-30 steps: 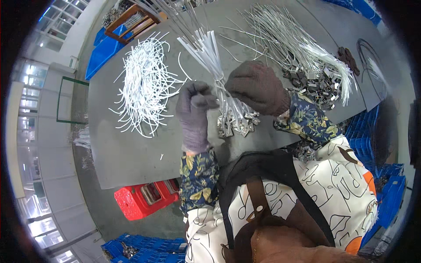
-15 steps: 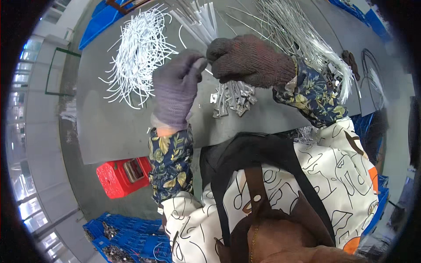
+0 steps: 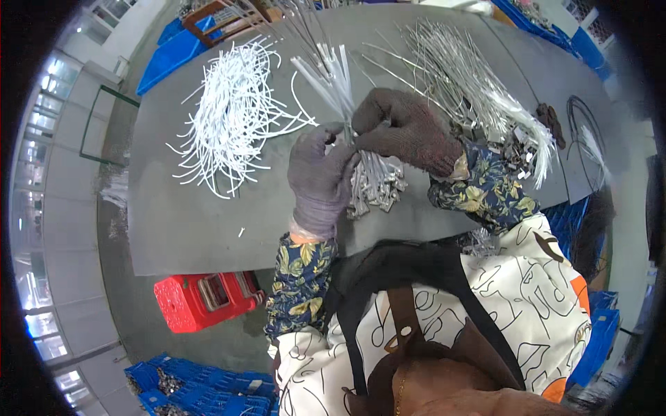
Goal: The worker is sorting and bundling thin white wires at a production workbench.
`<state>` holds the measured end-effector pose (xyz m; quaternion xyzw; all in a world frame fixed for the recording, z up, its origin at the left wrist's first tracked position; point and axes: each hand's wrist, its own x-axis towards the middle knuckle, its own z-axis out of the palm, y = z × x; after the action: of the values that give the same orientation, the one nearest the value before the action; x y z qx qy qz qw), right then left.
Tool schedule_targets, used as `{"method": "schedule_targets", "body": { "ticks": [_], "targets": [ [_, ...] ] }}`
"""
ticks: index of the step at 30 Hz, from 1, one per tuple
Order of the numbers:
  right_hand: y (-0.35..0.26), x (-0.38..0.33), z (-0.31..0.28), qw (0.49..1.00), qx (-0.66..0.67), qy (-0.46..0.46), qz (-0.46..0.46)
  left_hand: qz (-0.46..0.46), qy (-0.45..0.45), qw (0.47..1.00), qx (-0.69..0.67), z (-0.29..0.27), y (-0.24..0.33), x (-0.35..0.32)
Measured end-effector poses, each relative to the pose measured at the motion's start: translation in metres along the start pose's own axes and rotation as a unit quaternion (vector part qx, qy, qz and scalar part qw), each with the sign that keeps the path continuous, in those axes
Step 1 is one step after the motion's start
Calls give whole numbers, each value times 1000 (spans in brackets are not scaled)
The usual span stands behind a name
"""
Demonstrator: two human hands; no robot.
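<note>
My left hand [image 3: 322, 177], in a grey-purple knit glove, is closed with thumb and fingertips together. My right hand [image 3: 409, 135], in a dark brown glove, meets it from the right in a pinch. Whatever lies between the fingertips is too small and too covered to make out. Directly behind and under both hands runs a bundle of pale sleeved strands [image 3: 329, 87], its middle hidden by the gloves. Flat metal end pieces [image 3: 378, 191] show at its near end. Left of my hands lies a loose heap of thin white tubes [image 3: 232, 114], a few strands reaching toward my left glove.
The grey table [image 3: 180, 236] carries a pile of thin silvery wires [image 3: 472, 83] at right, with small dark metal parts [image 3: 517, 149] near it. Beyond lie a brown glove [image 3: 549, 123] and coiled dark cable [image 3: 581, 114]. A red plastic stool [image 3: 184, 305] and blue crates [image 3: 201, 385] stand below left.
Both hands have come down and nearer to me in the picture, now over the bundle's middle. My left hand has shifted right and turned so its fingertips meet the right hand's. The view has tilted slightly.
</note>
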<state>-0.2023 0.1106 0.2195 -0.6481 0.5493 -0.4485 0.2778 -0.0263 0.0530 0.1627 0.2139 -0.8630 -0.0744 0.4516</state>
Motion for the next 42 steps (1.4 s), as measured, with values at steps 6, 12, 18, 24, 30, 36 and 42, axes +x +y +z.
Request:
{"method": "schedule_targets", "body": {
  "ticks": [6,12,18,24,30,36,42],
  "targets": [
    [-10,0,3,995,-50,45,-79,48,49,996,-65,-8,6,8],
    [-21,20,-9,796,-410,3,-446,-219,134,891,-374,-2,14,12],
    [-3,17,-8,872,-277,98,-391,-261,134,823,-487,13,23,26],
    [8,11,-10,893,-264,101,-349,-260,60,870,-414,14,6,12],
    [23,11,-16,922,-220,74,-311,-266,21,887,-378,5,8,30],
    [33,13,-13,925,-182,109,-315,-189,69,920,-337,23,10,32],
    [31,11,-9,932,-148,107,-314,-218,82,911,-340,20,8,24]
  ]
}}
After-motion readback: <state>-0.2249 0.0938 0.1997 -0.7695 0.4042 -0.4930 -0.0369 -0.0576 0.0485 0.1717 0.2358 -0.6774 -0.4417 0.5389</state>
